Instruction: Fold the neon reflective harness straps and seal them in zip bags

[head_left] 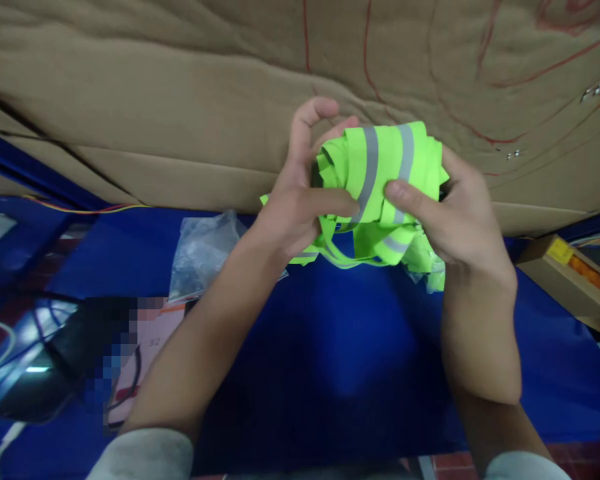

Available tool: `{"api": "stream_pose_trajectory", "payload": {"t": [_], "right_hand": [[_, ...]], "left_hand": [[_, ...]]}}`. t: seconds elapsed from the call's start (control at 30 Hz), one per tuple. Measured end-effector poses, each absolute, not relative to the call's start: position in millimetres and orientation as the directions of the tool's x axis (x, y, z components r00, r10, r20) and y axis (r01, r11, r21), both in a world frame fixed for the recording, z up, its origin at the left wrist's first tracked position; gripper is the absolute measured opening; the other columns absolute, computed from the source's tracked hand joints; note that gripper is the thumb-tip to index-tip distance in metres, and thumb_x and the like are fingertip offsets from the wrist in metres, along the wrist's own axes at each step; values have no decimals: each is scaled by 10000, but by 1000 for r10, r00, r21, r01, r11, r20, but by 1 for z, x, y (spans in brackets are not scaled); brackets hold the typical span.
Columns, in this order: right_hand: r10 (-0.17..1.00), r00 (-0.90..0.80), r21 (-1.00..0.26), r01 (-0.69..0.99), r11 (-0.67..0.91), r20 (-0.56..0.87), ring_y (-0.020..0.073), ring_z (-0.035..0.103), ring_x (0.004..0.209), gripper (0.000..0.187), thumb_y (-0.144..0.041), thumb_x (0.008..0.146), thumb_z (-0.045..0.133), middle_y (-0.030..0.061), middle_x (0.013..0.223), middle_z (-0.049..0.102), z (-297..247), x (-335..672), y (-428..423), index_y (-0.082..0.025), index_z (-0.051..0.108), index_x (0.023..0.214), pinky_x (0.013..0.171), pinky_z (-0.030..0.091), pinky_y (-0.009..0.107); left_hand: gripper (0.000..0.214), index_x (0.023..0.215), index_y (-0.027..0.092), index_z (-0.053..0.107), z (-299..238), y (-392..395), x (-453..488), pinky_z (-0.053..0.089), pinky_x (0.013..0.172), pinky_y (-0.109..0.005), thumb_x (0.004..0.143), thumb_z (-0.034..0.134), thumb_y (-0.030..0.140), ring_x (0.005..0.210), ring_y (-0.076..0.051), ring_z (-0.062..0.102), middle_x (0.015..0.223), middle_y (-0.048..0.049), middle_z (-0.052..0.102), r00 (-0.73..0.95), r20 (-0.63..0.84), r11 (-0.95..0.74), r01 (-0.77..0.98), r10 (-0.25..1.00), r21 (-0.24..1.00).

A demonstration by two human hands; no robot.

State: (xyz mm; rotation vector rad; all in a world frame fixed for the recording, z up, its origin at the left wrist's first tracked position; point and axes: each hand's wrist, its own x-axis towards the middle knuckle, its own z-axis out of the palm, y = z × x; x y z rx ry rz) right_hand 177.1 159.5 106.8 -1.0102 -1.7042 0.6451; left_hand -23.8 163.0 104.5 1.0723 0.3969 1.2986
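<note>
A bundle of neon yellow-green reflective straps (387, 163) with grey stripes is held up in both hands over the blue table. My left hand (305, 183) grips its left side, thumb across the front and the index finger raised. At the right side, my right hand (453, 207) holds the bundle with its thumb pressed on the front and the fingers hidden behind. A loop of strap (347, 260) hangs below. Behind the hands, more yellow-green material in clear plastic (433, 267) lies on the table, partly hidden.
A clear plastic bag (205, 250) lies left on the blue table (330, 373). Further left are a dark device (45, 373), cables and a pink paper (153, 343). A cardboard box (570, 277) stands right. Cardboard sheeting (180, 100) with red lines rises behind the table.
</note>
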Motion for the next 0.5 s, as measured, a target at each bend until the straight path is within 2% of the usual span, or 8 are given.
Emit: {"api": "stream_pose_trajectory", "payload": {"t": [0.1,0.13,0.2,0.27,0.37,0.43,0.5], "right_hand": [[858,-65,-815,283,506,510,204,740,960,422,-492,858,817,1,1075,761,102,167,164,-233,720,1176,867,645,376],[848,-44,-809,280,517,527,199,740,937,410,-484,862,815,1,1055,760,100,165,166,-232,718,1171,849,645,367],[800,16,-768,292,570,599,188,734,885,389,-459,859,823,-1,1006,753,99,160,167,-219,717,1147,832,640,353],[732,86,-715,316,623,676,197,735,913,367,-445,869,817,3,1006,743,98,157,165,-218,709,1135,877,630,361],[676,154,-675,380,633,721,287,686,1208,374,-491,924,744,25,1177,707,98,152,158,-258,663,1204,1027,593,443],[664,171,-661,431,614,728,346,555,1406,425,-530,927,722,28,1294,654,98,148,153,-288,624,1262,1115,541,514],[628,185,-632,457,626,756,357,477,1478,465,-519,893,763,25,1335,624,98,145,151,-294,612,1271,1175,484,538]], "left_hand": [[748,1361,351,507,95,171,-20,545,836,-250,722,639,-16,1096,-242,741,992,62,678,259,281,-83,-581,924,810],[745,1380,354,505,93,174,-19,548,862,-255,746,628,-19,1102,-233,742,953,73,674,246,274,-82,-588,930,805],[693,1365,358,531,90,178,-17,552,938,-267,791,641,-15,1160,-207,726,1019,86,703,221,281,-91,-614,934,784],[543,1320,328,581,90,179,-14,558,1024,-314,859,692,63,1226,-214,701,1149,64,734,256,283,-65,-627,924,777],[366,1296,259,654,89,177,-7,536,1123,-413,936,718,246,1311,-271,660,1221,-10,763,386,249,43,-609,888,792],[365,1289,247,688,88,174,-2,514,1158,-424,930,739,291,1349,-285,634,1211,-26,778,438,240,84,-601,866,795],[349,1259,234,714,85,172,3,503,1177,-422,927,754,334,1353,-287,631,1257,-40,770,460,251,100,-613,852,784]]}}
